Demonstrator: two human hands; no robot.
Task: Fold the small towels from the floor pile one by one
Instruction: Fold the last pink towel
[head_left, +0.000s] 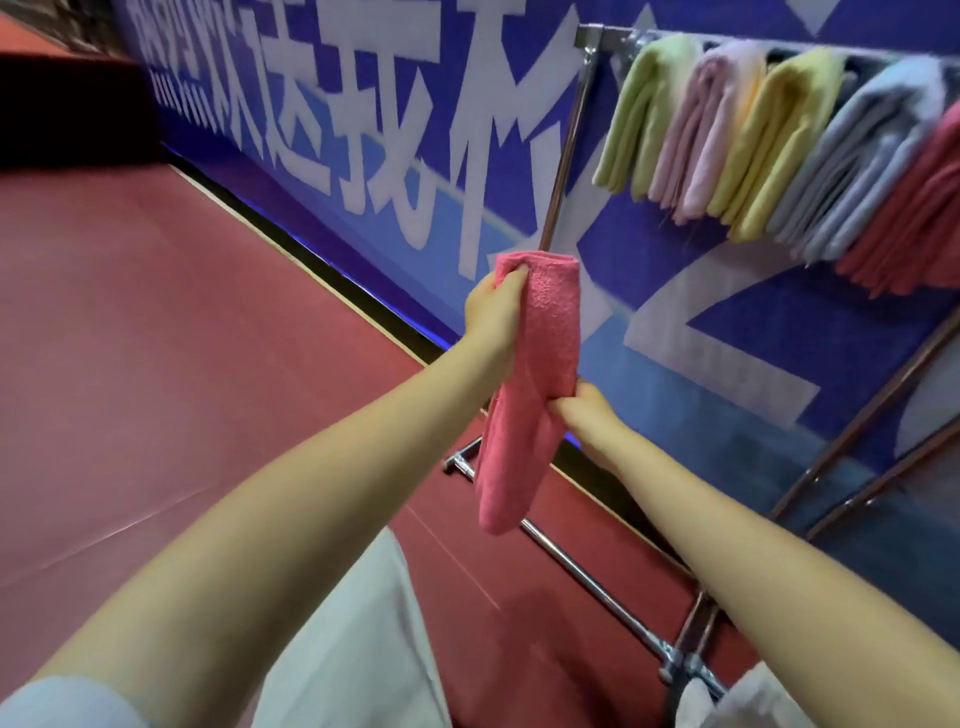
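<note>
1. Pink towel (540, 374), folded long, hangs in the air above the red floor (156, 338).
2. Left hand (493, 312) pinches its top end.
3. Right hand (587, 415) grips its middle.
4. Folded towels (779, 140) hang over the rack (563, 156), far right.

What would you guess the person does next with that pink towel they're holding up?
Probably carry it right and drape it over the rack rail. The pink towel already hangs folded, the left hand pinching its top and the right hand gripping its middle, and folded towels already hang there in a row.
</note>
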